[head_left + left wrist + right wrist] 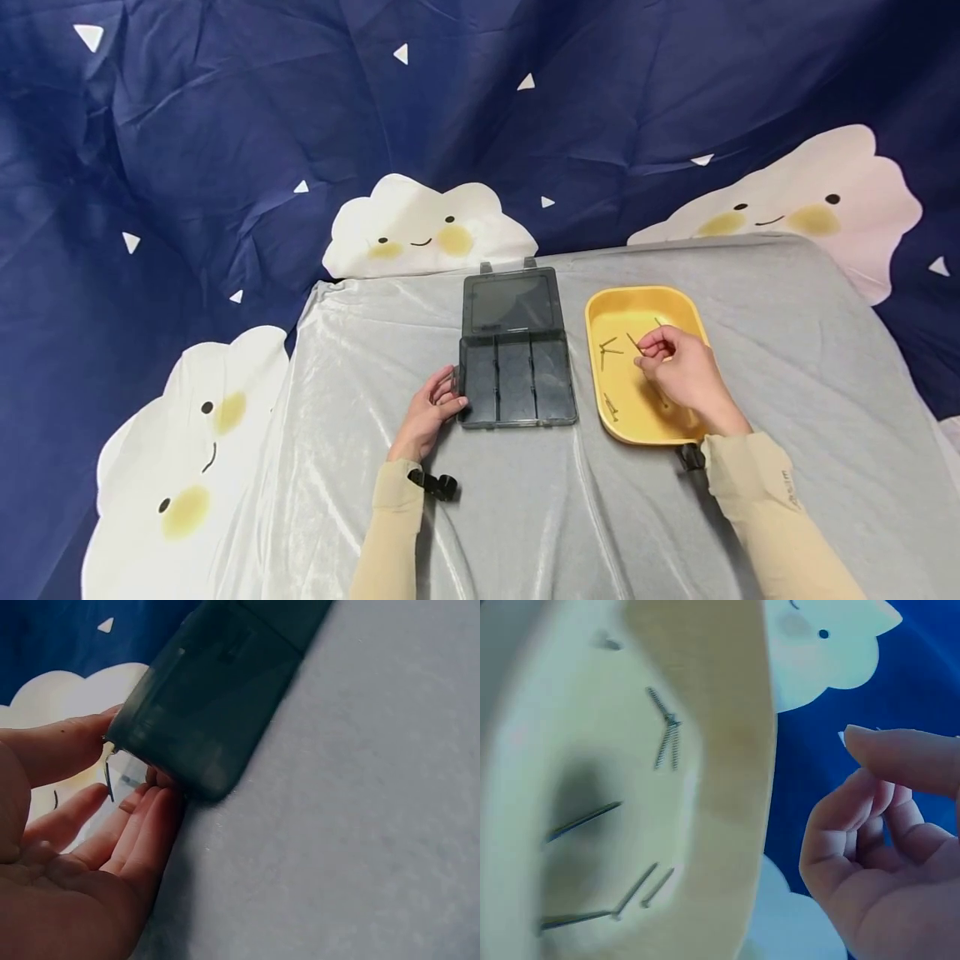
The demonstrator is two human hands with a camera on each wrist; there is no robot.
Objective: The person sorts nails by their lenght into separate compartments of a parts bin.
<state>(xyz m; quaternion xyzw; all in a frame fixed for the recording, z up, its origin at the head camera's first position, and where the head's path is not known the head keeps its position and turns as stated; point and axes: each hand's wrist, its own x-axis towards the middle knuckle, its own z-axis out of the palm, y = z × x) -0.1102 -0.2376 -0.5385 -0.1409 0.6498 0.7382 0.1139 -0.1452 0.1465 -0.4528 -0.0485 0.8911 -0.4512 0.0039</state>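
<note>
A dark translucent organizer box (pixel 514 379) lies with its lid (pixel 512 302) folded back, showing three bare compartments. My left hand (pixel 431 408) holds its left edge; in the left wrist view the thumb (pixel 67 746) is on one side of the box (pixel 202 705) and the fingers curl at the other. Over the yellow tray (pixel 630 432), my right hand (pixel 686 371) pinches a thin screw (pixel 633 342) between thumb and fingertips. Several loose screws (pixel 610 350) lie in the tray. Threads show on some screws (pixel 665 742) in the right wrist view.
Grey velvety cloth (pixel 510 517) covers the table. Behind it hangs a dark blue curtain (pixel 450 108) with smiling clouds and white triangles. Black straps circle both wrists, and the tray's raised wall (pixel 592 367) stands just right of the box.
</note>
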